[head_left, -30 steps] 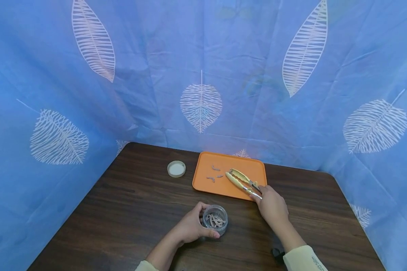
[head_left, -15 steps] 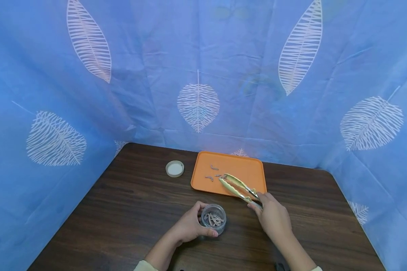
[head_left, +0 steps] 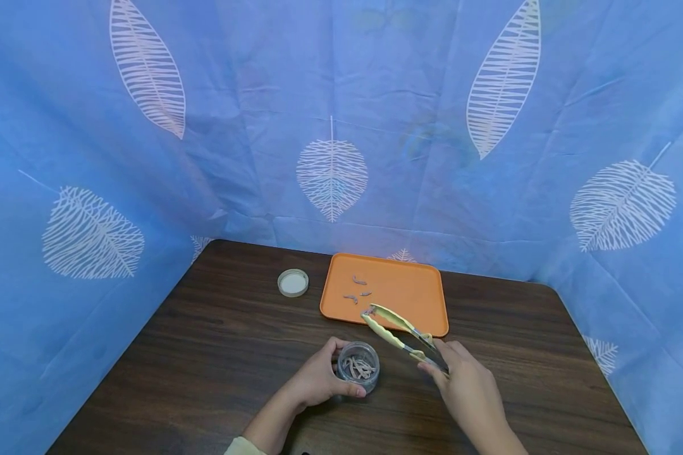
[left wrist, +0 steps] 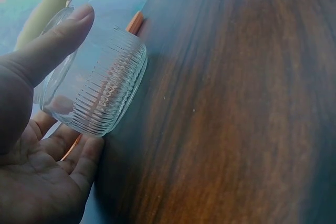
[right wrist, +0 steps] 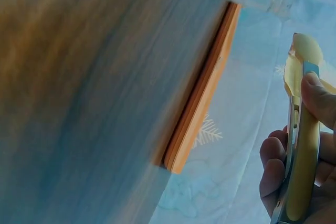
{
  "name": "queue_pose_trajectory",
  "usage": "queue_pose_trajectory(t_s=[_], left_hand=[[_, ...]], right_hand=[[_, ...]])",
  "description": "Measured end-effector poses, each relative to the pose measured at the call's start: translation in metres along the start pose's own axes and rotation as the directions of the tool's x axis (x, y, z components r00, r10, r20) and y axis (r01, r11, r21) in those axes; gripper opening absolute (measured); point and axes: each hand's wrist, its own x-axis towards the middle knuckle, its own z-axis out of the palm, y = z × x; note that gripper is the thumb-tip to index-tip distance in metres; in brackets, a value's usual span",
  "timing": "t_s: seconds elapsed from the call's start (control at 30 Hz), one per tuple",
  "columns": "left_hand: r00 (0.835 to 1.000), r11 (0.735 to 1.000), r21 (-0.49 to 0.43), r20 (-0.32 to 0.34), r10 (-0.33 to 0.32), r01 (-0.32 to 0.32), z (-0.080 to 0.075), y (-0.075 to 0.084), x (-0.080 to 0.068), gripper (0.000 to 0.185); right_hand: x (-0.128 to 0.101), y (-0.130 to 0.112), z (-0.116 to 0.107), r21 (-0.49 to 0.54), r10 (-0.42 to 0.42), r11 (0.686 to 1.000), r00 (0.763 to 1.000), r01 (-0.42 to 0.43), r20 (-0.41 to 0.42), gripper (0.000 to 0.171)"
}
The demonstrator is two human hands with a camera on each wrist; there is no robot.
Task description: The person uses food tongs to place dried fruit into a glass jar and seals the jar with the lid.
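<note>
At a dark wooden table (head_left: 216, 354) walled in by blue leaf-print cloth (head_left: 341, 126), my left hand (head_left: 319, 381) wraps a small ribbed glass jar (head_left: 358, 368), thumb on the near side and fingers curled round the far side; the jar stands upright on the wood, lidless, just in front of the orange tray (head_left: 415, 297). Inside it lies a loose heap of thin, pale brownish strips (head_left: 358, 366). My right hand (head_left: 467, 388) grips the handle end of a pair of yellow tongs (head_left: 395, 332), fingers folded round the metal arms. The tongs slant up and left, their tips hanging over the tray's front edge, just beyond the jar. Something small seems to sit between the tips, but it is too tiny to tell.

On the tray three more strips (head_left: 358, 289) lie scattered near its left half, apart from one another. The jar's round white lid (head_left: 293, 282) rests flat on the table to the left of the tray, well clear of the jar.

From my left wrist, the jar (left wrist: 97, 87) shows its ribbed wall against my palm (left wrist: 31, 171).
</note>
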Motion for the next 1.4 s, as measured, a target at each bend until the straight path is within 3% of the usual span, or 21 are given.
queue_pose_trajectory(t_s=[0.27,0.57,0.77,1.17,1.27,1.4], left_hand=[[1.0,1.0,0.002,0.002,0.02,-0.02,0.001,0.001,0.001,0.082],[1.0,1.0,-0.01,0.024,0.013,-0.013,-0.001,0.004,0.001,0.082],[1.0,1.0,-0.001,0.018,0.011,-0.011,-0.001,0.003,0.0,0.08],[1.0,1.0,-0.018,0.014,0.02,-0.02,-0.002,0.001,-0.001,0.077],[1.0,1.0,-0.015,0.013,0.021,-0.021,-0.002,0.001,-0.001,0.078],[1.0,1.0,-0.013,0.014,0.012,-0.012,-0.002,0.002,-0.001,0.079]], right_hand=[[-0.022,-0.008,-0.006,0.052,0.037,0.998,0.999,-0.038,0.026,0.057],[-0.042,-0.016,-0.008,0.035,0.053,0.998,0.997,-0.054,0.048,0.058],[-0.049,-0.019,-0.008,0.021,0.078,0.997,0.996,-0.079,0.054,0.059],[-0.052,-0.02,-0.005,0.066,0.161,0.984,0.983,-0.168,0.092,0.079],[-0.049,-0.018,-0.005,0.084,0.198,0.974,0.971,-0.21,0.13,0.086],[-0.043,-0.016,-0.005,0.103,0.27,0.949,0.938,-0.297,0.215,0.094]])
